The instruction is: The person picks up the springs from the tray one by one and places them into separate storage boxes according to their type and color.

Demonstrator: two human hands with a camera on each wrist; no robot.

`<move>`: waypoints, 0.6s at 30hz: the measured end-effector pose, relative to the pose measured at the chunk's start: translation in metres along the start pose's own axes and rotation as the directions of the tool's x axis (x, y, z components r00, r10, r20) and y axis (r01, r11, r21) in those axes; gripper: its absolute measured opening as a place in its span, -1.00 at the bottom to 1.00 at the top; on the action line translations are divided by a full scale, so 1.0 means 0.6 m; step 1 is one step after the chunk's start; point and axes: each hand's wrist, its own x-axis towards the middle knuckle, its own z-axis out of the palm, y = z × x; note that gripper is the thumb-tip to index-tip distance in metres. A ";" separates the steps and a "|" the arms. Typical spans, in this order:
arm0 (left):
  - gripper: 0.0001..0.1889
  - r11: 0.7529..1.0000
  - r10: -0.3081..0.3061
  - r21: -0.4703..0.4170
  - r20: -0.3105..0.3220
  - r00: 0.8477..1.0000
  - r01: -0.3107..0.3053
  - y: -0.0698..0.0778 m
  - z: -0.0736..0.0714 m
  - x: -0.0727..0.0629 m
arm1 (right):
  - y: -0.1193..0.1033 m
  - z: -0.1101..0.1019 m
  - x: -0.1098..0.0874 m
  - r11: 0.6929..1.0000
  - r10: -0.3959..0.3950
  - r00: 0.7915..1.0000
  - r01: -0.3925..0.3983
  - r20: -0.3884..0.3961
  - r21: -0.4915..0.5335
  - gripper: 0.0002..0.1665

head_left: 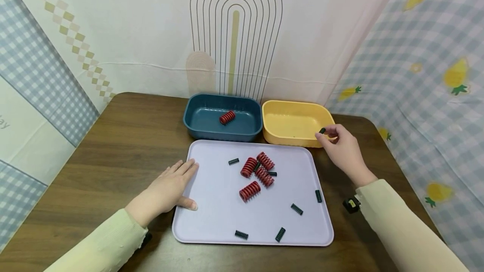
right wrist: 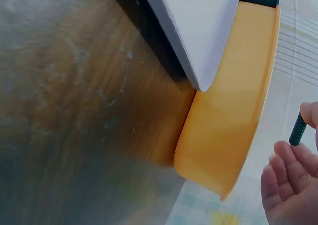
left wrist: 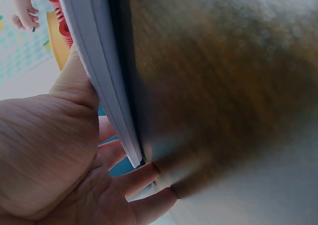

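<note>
My right hand point(head_left: 342, 148) pinches a small dark green spring point(right wrist: 297, 129) between thumb and fingertips, over the near right corner of the yellow bin point(head_left: 298, 141). Fingers spread, my left hand point(head_left: 168, 188) rests at the left edge of the lilac tray point(head_left: 211, 221), its thumb over the rim. On the tray, several thick red springs point(head_left: 250, 191) are grouped around the upper middle, with a dark green spring partly hidden among them. Other small dark green springs point(head_left: 296, 209) lie scattered toward the front and right, and one point(head_left: 233, 161) sits at the upper left.
Behind the tray, a blue bin point(head_left: 223, 135) holds one red spring point(head_left: 227, 117) and stands beside the yellow bin. All of it is on a dark wooden table point(head_left: 124, 137). A patterned cloth point(head_left: 151, 24) hangs along the back and sides.
</note>
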 end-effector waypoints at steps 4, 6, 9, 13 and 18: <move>0.11 1.000 -0.002 -0.001 0.005 1.000 0.002 0.001 -0.002 0.000 | 0.000 0.008 0.016 1.000 0.020 1.000 -0.020 -0.019 -0.008 -0.41; 0.11 1.000 -0.005 -0.002 0.009 1.000 0.005 0.001 -0.004 -0.001 | 0.000 0.012 0.021 1.000 0.026 0.999 -0.026 -0.024 -0.011 -0.41; 0.11 1.000 -0.010 -0.001 0.012 1.000 0.010 0.001 -0.004 -0.001 | 0.000 0.018 0.026 0.999 0.036 0.999 -0.036 -0.023 -0.014 -0.40; 0.11 1.000 -0.008 -0.001 0.011 1.000 0.008 0.000 -0.002 0.000 | 0.002 0.020 0.028 0.999 0.043 0.999 -0.043 -0.012 -0.023 -0.38; 0.12 1.000 -0.004 0.001 0.006 1.000 0.004 -0.001 0.001 0.000 | 0.006 0.022 0.028 0.998 0.038 0.999 -0.038 0.002 -0.041 -0.40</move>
